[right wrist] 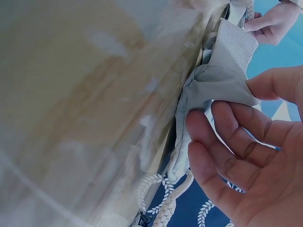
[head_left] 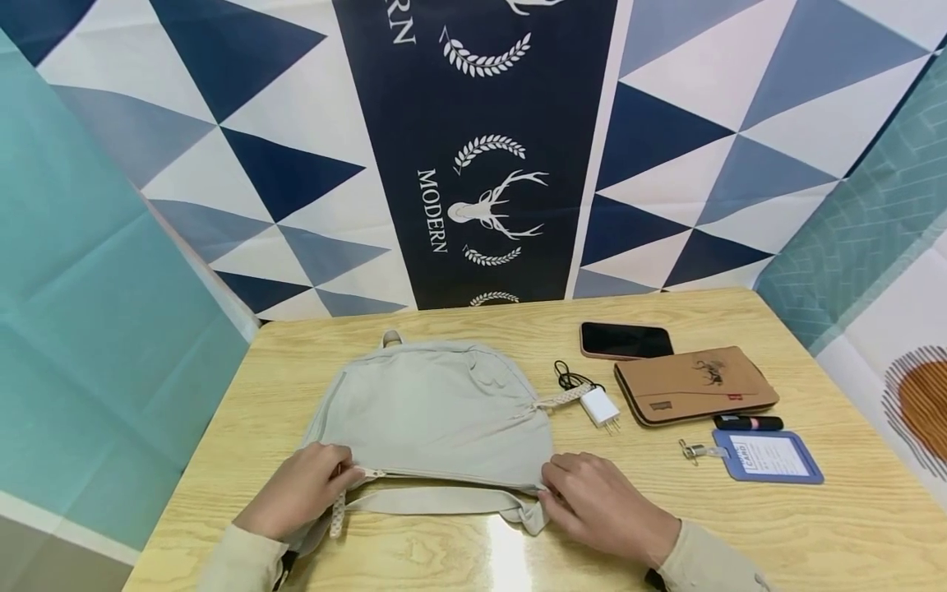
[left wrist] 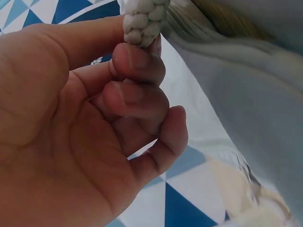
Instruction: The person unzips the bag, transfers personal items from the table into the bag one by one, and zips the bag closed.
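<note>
A pale grey-green backpack point(head_left: 436, 411) lies flat on the wooden table, its zipped edge and a loose strap point(head_left: 436, 500) toward the person. At the near left end of the zip, my left hand point(head_left: 307, 487) pinches a braided zipper pull point(left wrist: 142, 21) between thumb and fingers. My right hand point(head_left: 595, 501) is at the near right corner, where thumb and fingers pinch a fold of the bag's fabric point(right wrist: 222, 85) beside the webbing strap point(right wrist: 233, 49). Another braided pull point(head_left: 562, 398) sticks out from the bag's right side.
Right of the bag lie a white charger plug point(head_left: 599, 405) with a black cable, a phone point(head_left: 625, 339), a brown zip wallet point(head_left: 695, 385), a small black tube point(head_left: 747, 423) and a blue card holder point(head_left: 773, 457) with a clip. A patterned cloth point(head_left: 481, 164) hangs behind the table.
</note>
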